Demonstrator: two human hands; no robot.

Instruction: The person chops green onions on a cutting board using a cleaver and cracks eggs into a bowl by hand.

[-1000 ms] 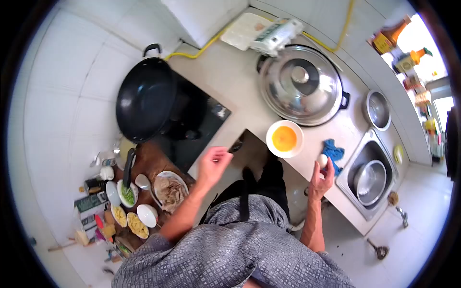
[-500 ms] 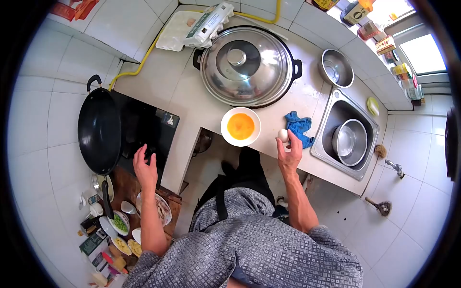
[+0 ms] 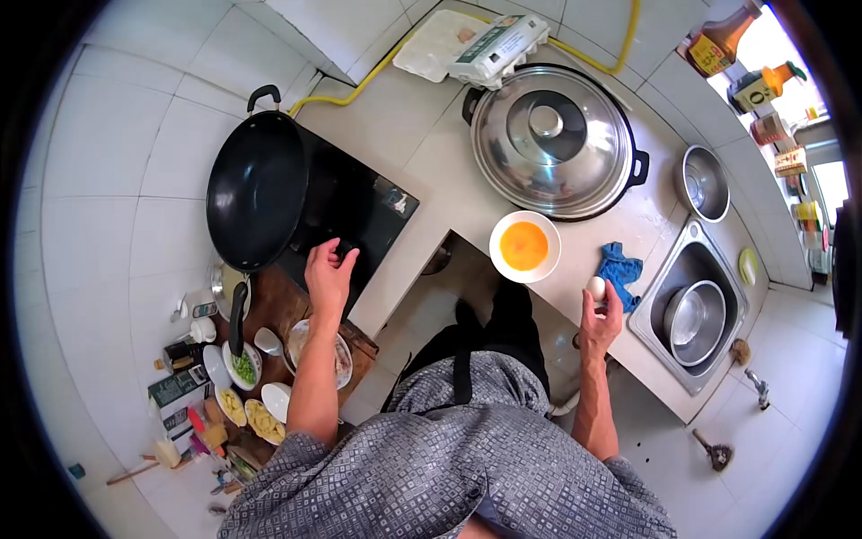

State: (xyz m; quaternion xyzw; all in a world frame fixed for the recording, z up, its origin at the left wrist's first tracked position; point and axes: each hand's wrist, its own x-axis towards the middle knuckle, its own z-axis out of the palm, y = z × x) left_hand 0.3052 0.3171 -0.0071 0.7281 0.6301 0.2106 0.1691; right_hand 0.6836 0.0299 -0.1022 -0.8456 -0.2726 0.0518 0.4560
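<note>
My right hand (image 3: 600,325) grips a pale egg (image 3: 596,287) between its fingertips, just beside a crumpled blue cloth (image 3: 618,270) at the counter's front edge. My left hand (image 3: 329,280) hovers at the front of the black cooktop (image 3: 359,199), thumb and fingers apart, holding nothing that I can see. Whether its fingertips touch the cooktop is unclear. On the counter between the hands stands a white bowl (image 3: 499,242) of beaten egg (image 3: 523,246). A black wok (image 3: 258,189) sits over the cooktop's left side, its handle pointing toward me.
Behind the bowl is a large lidded steel pan (image 3: 584,148), with an egg carton (image 3: 503,45) beyond it. The sink (image 3: 648,316) at right holds a steel bowl (image 3: 694,322). Dishes of food, including chopped greens (image 3: 242,368), crowd the wooden table (image 3: 285,304) at left.
The camera view has swung left, so the counter appears farther right. The egg stays in my right hand by the cloth, and my left hand remains near the cooktop's front.
</note>
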